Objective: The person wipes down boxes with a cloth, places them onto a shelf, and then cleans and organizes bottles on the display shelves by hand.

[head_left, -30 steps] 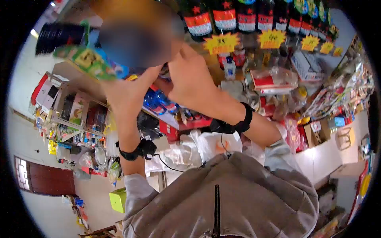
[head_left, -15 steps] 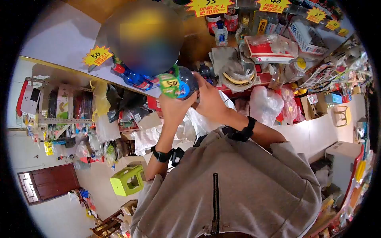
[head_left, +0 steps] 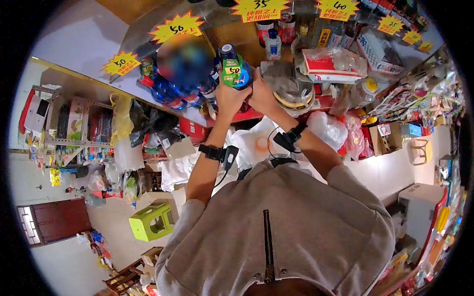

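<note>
Both hands are around a dark bottle (head_left: 243,85) bearing a green and blue tag (head_left: 230,69) with a handwritten 50 on a yellow sticker. My left hand (head_left: 230,101) grips its left side, fingers closed. On the other side my right hand (head_left: 262,96) is wrapped around it, most of its fingers hidden behind. A dark-capped bottle (head_left: 227,50) stands just beyond the tag. To the left, several blue bottles (head_left: 173,98) crowd the shelf, partly covered by a blurred patch.
Yellow starburst price signs (head_left: 122,64) line the shelf edge. A clear bottle (head_left: 272,45), a red and white box (head_left: 332,65) and a round bagged container (head_left: 292,98) lie to the right. A green stool (head_left: 152,223) stands on the floor at lower left.
Both hands have carried the bottle forward and to the right, farther from my body and nearer the shelf. The blurred patch has shrunk, showing more blue bottles and another price sign.
</note>
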Demonstrator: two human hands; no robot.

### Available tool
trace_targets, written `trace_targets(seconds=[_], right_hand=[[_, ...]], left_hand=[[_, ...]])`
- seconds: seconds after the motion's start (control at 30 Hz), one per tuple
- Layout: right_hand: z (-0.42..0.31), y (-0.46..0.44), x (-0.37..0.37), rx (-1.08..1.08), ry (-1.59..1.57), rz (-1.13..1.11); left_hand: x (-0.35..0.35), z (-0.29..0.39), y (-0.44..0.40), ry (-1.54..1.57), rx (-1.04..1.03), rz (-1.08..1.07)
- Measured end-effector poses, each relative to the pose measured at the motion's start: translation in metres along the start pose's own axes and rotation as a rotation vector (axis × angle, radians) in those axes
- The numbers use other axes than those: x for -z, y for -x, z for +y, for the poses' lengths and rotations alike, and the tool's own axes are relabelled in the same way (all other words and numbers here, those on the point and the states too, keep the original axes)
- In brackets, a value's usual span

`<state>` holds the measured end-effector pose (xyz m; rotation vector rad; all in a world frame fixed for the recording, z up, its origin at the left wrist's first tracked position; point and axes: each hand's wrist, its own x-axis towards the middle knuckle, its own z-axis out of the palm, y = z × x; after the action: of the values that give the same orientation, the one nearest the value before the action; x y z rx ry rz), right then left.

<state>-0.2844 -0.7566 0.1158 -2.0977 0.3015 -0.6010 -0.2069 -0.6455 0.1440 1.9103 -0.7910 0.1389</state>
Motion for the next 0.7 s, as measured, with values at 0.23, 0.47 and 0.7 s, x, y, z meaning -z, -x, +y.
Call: trace_targets(seconds=[0.23,0.47,0.7], right_hand=[[0.044,-0.044,-0.017,0.109,0.086,0.034],[0.045,-0.057,-0.017,0.128,0.035,0.042],[0.046,-0.062,-0.021,0.046,0.060,0.058]], left_hand=[[-0.016,-0.021,-0.032,0.085,0.001,0.011],[-0.026,-0.038,-0.042,0.025,0.040,0.007],[-0.028,-0.046,-0.044,0.103,0.027,-0.016]])
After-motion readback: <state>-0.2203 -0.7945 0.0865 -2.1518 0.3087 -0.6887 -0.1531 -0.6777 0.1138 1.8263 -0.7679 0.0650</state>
